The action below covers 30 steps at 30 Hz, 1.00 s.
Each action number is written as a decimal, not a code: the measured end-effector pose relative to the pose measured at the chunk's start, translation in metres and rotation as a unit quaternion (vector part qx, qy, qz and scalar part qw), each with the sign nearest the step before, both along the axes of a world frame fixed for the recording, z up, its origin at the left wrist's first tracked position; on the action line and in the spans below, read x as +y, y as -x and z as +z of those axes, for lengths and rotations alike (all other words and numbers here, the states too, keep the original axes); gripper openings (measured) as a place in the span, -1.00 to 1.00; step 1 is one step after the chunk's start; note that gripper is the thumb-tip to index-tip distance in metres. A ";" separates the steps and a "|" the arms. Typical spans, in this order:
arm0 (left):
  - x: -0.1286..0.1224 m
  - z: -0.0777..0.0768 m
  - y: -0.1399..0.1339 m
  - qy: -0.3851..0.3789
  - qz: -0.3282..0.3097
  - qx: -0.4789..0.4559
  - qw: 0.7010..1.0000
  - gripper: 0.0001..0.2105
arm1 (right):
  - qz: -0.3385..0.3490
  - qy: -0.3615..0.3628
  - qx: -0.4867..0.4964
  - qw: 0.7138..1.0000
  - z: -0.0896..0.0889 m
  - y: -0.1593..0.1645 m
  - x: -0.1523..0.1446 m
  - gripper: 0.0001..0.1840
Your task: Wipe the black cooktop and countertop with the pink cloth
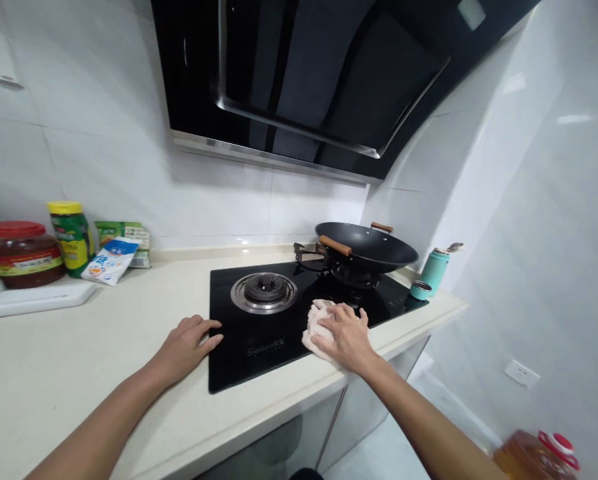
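Closest to camera, two bare forearms (116, 413), slanting in from the bottom corners. Left hand (191, 341): thumb and index apart, other fingers loosely bent, grasping nothing, tips just past the left edge of the black cooktop (239, 370). Right hand (346, 337): fingers splayed and slightly bent over a pale cloth (317, 327), pressed on top, not clenched. Cloth at the cooktop's front edge, between the left burner (265, 293) and the counter lip (partly under the palm, so far side hidden).

Room for moving: wide on the counter (133, 320) to the left, narrow along the front strip. Tighter at right rear, with a wok (366, 247) over the right burner and a teal bottle (435, 270) past the corner.

Textures: cloth soft, crumpled; cooktop glossy, flat; burner ringed in shiny metal; wok dark, round, shallow-looking, with brown wood-look handles (335, 245); counter smooth, cream-coloured.
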<state>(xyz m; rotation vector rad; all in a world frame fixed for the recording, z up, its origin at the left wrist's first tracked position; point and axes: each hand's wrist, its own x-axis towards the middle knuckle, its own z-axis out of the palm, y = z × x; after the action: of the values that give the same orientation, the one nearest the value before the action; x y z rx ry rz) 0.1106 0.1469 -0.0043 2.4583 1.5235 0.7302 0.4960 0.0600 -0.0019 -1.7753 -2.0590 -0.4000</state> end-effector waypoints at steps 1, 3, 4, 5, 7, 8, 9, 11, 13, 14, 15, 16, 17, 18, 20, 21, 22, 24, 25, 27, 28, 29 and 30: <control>0.000 0.000 0.000 0.001 0.000 -0.001 1.000 -0.48 | -0.008 0.012 -0.002 1.000 -0.001 -0.008 -0.003 -0.57; 0.000 0.000 0.001 0.003 0.000 -0.002 1.000 -0.47 | -0.016 0.027 0.000 1.000 -0.003 -0.024 -0.006 -0.51; 0.000 0.000 0.001 0.005 0.001 -0.001 1.000 -0.47 | -0.022 0.028 0.005 0.999 -0.004 -0.033 -0.006 -0.50; 0.000 0.000 0.001 0.005 0.002 0.000 1.000 -0.47 | -0.033 0.026 0.010 0.999 -0.006 -0.043 -0.004 -0.50; 0.001 -0.001 0.002 0.005 0.002 0.001 1.000 -0.47 | -0.079 0.017 0.025 0.996 -0.009 -0.065 0.001 -0.48; 0.002 -0.002 0.002 0.004 0.002 0.000 1.000 -0.47 | -0.111 0.013 0.031 0.993 -0.010 -0.077 0.006 -0.44; 0.002 -0.002 0.002 0.003 0.002 0.000 1.000 -0.48 | -0.145 0.010 0.035 0.989 -0.010 -0.089 0.011 -0.39; 0.004 -0.002 0.002 0.004 0.004 -0.001 1.000 -0.48 | -0.207 0.015 0.032 0.978 -0.009 -0.114 0.022 -0.28; 0.005 -0.003 0.002 0.006 0.007 -0.002 1.000 -0.48 | -0.250 0.037 0.023 0.967 -0.007 -0.137 0.034 -0.25; 0.007 -0.003 0.002 0.006 0.007 -0.003 1.000 -0.48 | -0.266 0.051 0.023 0.962 -0.006 -0.147 0.040 -0.26; 0.008 -0.004 0.002 0.007 0.007 -0.005 1.000 -0.48 | -0.280 0.062 0.025 0.958 -0.004 -0.156 0.046 -0.26; 0.009 -0.005 0.003 0.008 0.006 -0.006 1.000 -0.47 | -0.293 0.070 0.030 0.953 -0.003 -0.165 0.053 -0.26; 0.010 -0.006 0.004 0.009 0.005 -0.007 1.000 -0.46 | -0.306 0.075 0.037 0.948 -0.002 -0.173 0.059 -0.24; 0.011 -0.007 0.004 0.010 0.004 -0.007 1.000 -0.46 | -0.316 0.084 0.045 0.944 0.000 -0.180 0.066 -0.21; 0.013 -0.008 0.005 0.010 0.002 -0.008 1.000 -0.45 | -0.334 0.115 0.069 0.933 0.003 -0.191 0.078 -0.16; 0.014 -0.008 0.006 0.009 0.002 -0.009 1.000 -0.45 | -0.345 0.132 0.084 0.926 0.005 -0.195 0.084 -0.15; 0.014 -0.008 0.006 0.009 0.002 -0.010 1.000 -0.45 | -0.357 0.144 0.098 0.918 0.007 -0.198 0.089 -0.15; 0.014 -0.007 0.005 0.010 0.005 -0.010 1.000 -0.45 | -0.386 0.152 0.116 0.902 0.012 -0.202 0.096 -0.16; 0.013 -0.006 0.004 0.012 0.006 -0.009 1.000 -0.45 | -0.399 0.149 0.121 0.897 0.015 -0.202 0.098 -0.16; 0.012 -0.004 0.003 0.010 0.006 -0.007 1.000 -0.44 | -0.409 0.145 0.121 0.893 0.019 -0.200 0.097 -0.17; 0.012 -0.004 0.003 0.007 0.004 -0.007 1.000 -0.44 | -0.406 0.142 0.117 0.895 0.020 -0.197 0.095 -0.19; 0.012 -0.003 0.002 0.003 0.002 -0.007 1.000 -0.44 | -0.397 0.138 0.110 0.901 0.021 -0.194 0.091 -0.22; 0.012 -0.003 0.002 0.001 0.001 -0.008 1.000 -0.44 | -0.384 0.133 0.101 0.908 0.021 -0.189 0.085 -0.26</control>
<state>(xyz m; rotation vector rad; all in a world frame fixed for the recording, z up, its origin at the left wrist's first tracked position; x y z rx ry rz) 0.1087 0.1585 -0.0071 2.4449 1.5206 0.7466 0.6850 0.1451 0.0194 -2.6355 -1.2410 -0.1262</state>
